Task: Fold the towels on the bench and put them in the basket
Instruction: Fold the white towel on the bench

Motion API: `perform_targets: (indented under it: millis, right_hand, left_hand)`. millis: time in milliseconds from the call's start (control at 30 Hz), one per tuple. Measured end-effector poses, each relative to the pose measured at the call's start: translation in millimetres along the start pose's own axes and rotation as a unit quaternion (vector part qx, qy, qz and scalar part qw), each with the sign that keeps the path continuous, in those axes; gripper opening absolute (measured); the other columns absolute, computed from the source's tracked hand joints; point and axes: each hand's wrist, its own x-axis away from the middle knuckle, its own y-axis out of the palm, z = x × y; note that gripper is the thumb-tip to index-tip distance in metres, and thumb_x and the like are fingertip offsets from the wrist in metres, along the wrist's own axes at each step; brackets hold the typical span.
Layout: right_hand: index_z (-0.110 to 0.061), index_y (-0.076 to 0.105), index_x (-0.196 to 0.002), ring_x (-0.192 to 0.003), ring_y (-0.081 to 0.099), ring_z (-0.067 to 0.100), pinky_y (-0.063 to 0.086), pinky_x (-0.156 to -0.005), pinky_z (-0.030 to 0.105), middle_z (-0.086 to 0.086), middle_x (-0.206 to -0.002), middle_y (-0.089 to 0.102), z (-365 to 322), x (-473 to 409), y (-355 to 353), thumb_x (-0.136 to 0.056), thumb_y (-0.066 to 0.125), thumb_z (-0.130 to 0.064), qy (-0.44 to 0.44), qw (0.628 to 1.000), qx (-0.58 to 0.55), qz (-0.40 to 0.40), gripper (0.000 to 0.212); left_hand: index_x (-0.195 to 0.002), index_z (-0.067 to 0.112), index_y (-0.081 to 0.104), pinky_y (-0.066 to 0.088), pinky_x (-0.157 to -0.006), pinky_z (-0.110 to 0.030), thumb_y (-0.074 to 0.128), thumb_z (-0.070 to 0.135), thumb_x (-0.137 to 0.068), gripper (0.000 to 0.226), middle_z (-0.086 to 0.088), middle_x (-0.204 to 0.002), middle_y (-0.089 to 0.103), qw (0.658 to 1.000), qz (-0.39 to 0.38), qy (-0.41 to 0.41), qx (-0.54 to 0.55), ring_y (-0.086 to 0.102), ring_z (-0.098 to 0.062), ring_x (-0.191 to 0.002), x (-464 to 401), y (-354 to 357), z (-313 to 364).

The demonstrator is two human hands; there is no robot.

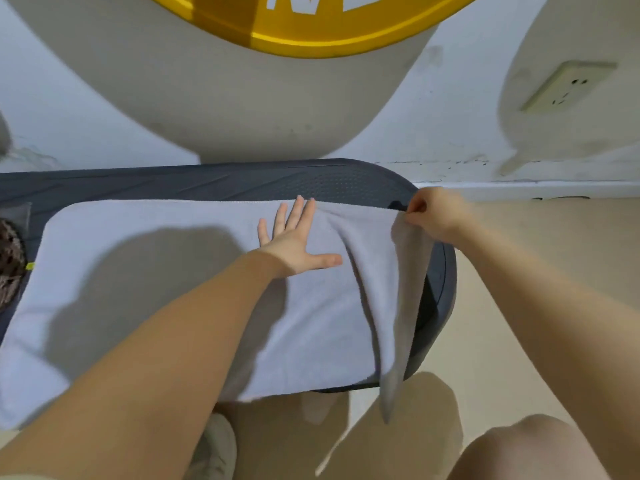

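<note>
A pale lavender towel lies spread along the dark grey bench. My left hand presses flat on the towel near its far edge, fingers straight and spread. My right hand pinches the towel's far right corner and lifts it off the bench end, so the right edge hangs in a fold down past the bench's front. No basket is in view.
A dark speckled object sits at the bench's left end. The wall behind carries a socket at the right. Beige floor lies right of the bench. My shoe and knee show below.
</note>
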Motion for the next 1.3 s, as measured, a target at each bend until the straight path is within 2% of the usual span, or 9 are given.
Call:
perform_targets:
  millis: [300,433,600,733,867,1033,1133,1233,1300]
  right_hand:
    - [-0.002,0.052,-0.114,-0.109,0.049,0.038,0.042,-0.083,0.039,0.021,-0.121,0.049,-3,-42,1,-0.083,0.039,0.008,0.010,0.993,0.094,0.069,0.036]
    - [-0.002,0.040,-0.125,-0.115,0.045,0.040,0.039,-0.092,0.041,0.021,-0.132,0.038,28,-3,22,-0.094,0.043,-0.015,0.084,0.990,-0.037,0.103,0.033]
    - [0.003,0.029,-0.134,-0.122,0.043,0.039,0.039,-0.094,0.042,0.021,-0.139,0.034,68,67,47,-0.092,0.051,-0.035,0.223,0.963,-0.141,0.044,0.061]
    - [0.000,0.037,-0.126,-0.098,0.050,0.028,0.040,-0.075,0.034,0.013,-0.120,0.050,75,98,60,-0.087,0.059,-0.035,0.232,0.930,-0.283,0.031,0.057]
    - [-0.007,0.045,-0.100,-0.084,0.048,0.020,0.039,-0.065,0.029,-0.002,-0.085,0.047,74,122,77,-0.082,0.067,-0.023,0.244,0.884,-0.399,0.017,0.033]
    - [-0.014,0.036,-0.056,-0.060,0.039,0.021,0.033,-0.052,0.027,0.001,-0.059,0.039,82,135,75,-0.077,0.059,-0.007,0.195,0.934,-0.298,-0.031,0.032]
    - [-0.012,0.041,-0.056,-0.057,0.044,0.025,0.049,-0.059,0.037,0.005,-0.057,0.045,89,138,63,-0.072,0.057,0.003,0.204,0.915,-0.346,-0.049,0.027]
    - [-0.011,0.050,-0.072,-0.053,0.056,0.020,0.051,-0.063,0.029,0.007,-0.067,0.055,90,144,50,-0.080,0.055,0.006,0.185,0.847,-0.483,-0.125,0.020]
    - [-0.010,0.057,-0.090,-0.056,0.063,0.017,0.051,-0.064,0.025,0.006,-0.072,0.059,85,144,46,-0.085,0.046,0.007,0.164,0.817,-0.527,-0.167,0.021]
  left_hand:
    - [-0.138,0.040,-0.027,-0.016,-0.108,-0.057,0.065,0.075,-0.055,0.129,0.008,-0.145,-0.043,0.994,-0.008,-0.033,-0.108,-0.035,-0.023,-0.137,-10,8,5]
    - [-0.139,0.041,-0.025,-0.017,-0.108,-0.057,0.065,0.076,-0.054,0.129,0.008,-0.146,-0.041,0.994,0.005,-0.031,-0.101,-0.034,-0.022,-0.137,-6,8,7]
    - [-0.142,0.036,-0.022,-0.015,-0.110,-0.056,0.049,0.079,-0.067,0.112,0.005,-0.148,-0.038,0.994,0.016,-0.052,-0.098,-0.030,-0.021,-0.140,1,9,14]
    - [-0.147,0.026,-0.011,-0.011,-0.114,-0.049,0.034,0.061,-0.089,0.081,0.003,-0.154,-0.026,0.987,0.101,0.033,-0.123,-0.020,-0.019,-0.143,16,33,43]
    - [-0.148,0.019,-0.007,-0.011,-0.115,-0.036,0.030,0.051,-0.094,0.073,0.002,-0.155,-0.021,0.964,0.070,0.170,-0.192,-0.016,-0.016,-0.144,47,77,81]
    - [-0.147,0.017,-0.010,-0.006,-0.117,-0.036,0.029,0.047,-0.096,0.071,0.002,-0.156,-0.020,0.961,-0.020,0.124,-0.245,-0.014,-0.017,-0.145,58,99,108]
    - [-0.148,0.015,0.013,0.009,-0.117,-0.034,0.032,0.032,-0.099,0.055,-0.002,-0.158,-0.009,0.969,-0.026,0.134,-0.205,0.000,-0.020,-0.146,62,83,120]
    - [-0.129,0.013,0.049,0.030,-0.106,-0.031,0.037,0.022,-0.097,0.035,-0.007,-0.147,0.029,0.985,0.055,0.151,-0.063,0.034,-0.023,-0.131,73,82,130]
    - [-0.122,0.011,0.053,0.037,-0.097,-0.030,0.040,0.025,-0.097,0.031,-0.007,-0.128,0.048,0.992,0.036,0.098,0.067,0.049,-0.023,-0.114,78,85,137]
